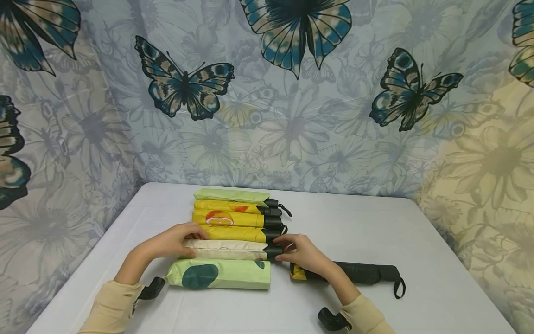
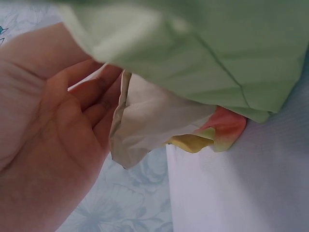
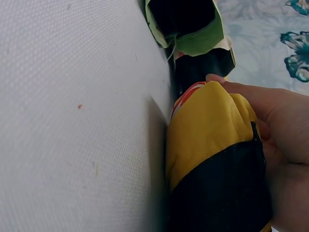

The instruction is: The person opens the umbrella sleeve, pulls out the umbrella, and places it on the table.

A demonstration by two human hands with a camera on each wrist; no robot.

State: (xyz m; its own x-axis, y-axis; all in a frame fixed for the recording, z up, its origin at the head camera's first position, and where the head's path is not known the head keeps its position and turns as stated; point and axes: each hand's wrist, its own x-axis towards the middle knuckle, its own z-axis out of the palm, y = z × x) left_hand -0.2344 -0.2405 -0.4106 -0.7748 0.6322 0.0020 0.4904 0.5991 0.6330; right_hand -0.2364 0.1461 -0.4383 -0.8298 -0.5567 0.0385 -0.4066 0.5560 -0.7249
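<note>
Cream umbrella (image 1: pixel 229 250) of matt cloth

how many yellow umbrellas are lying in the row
3: the nearest yellow umbrella just beyond the cream umbrella, the orange-slice umbrella in the middle, and the farthest yellow umbrella just before a green umbrella. None seems hidden.

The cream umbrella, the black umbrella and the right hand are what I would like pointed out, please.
Cream umbrella (image 1: pixel 229 250): head view, middle of its cloth.
Black umbrella (image 1: pixel 361 273): head view, on its black cloth.
Right hand (image 1: pixel 303 251): head view, back of the hand.
</note>
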